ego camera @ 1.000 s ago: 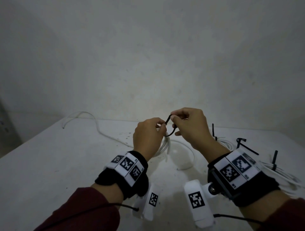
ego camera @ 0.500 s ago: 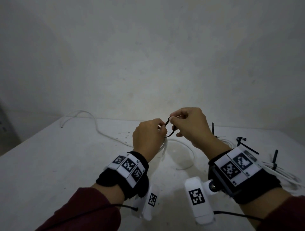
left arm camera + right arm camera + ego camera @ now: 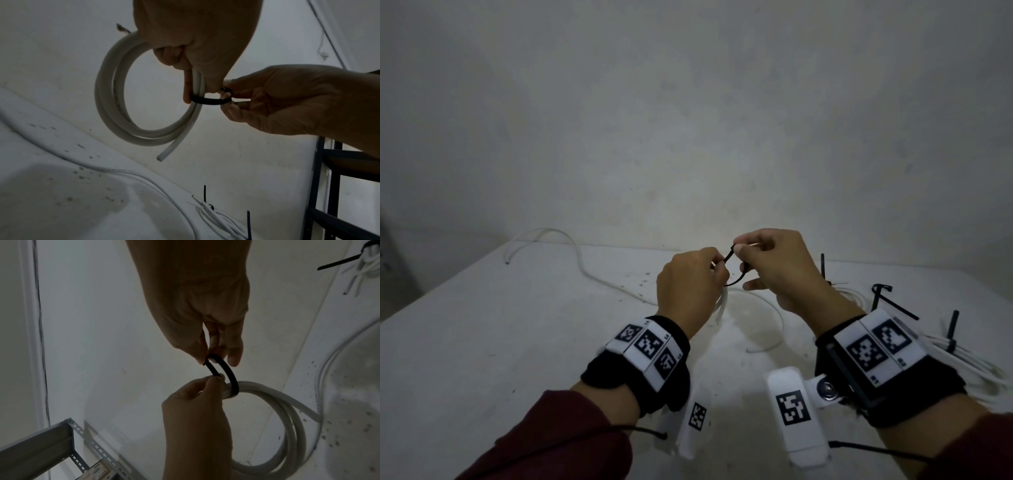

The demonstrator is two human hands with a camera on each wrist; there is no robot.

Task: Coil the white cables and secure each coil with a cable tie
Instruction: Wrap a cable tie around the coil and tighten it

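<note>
My left hand (image 3: 717,270) grips a small white cable coil (image 3: 107,100) above the table, and the coil hangs below its fingers. A black cable tie (image 3: 207,100) loops loosely round the coil's strands beside my left thumb. The fingertips of my right hand (image 3: 738,247) pinch the tie's two ends together just right of the coil. In the right wrist view the cable tie (image 3: 230,373) arches from my right hand (image 3: 207,356) down to the coil (image 3: 287,418), with my left hand (image 3: 213,382) touching the strap. The coil's cut end (image 3: 161,158) hangs free.
A loose white cable (image 3: 585,270) snakes across the white table (image 3: 482,342) towards the back left. Several tied coils (image 3: 955,346) with upright black tie tails lie at the right. A wall stands close behind. A metal rack (image 3: 41,443) shows beside the table.
Both hands stay together on the tie. My right hand has risen slightly and drawn the tie's end up a little; the coil has hardly moved.
</note>
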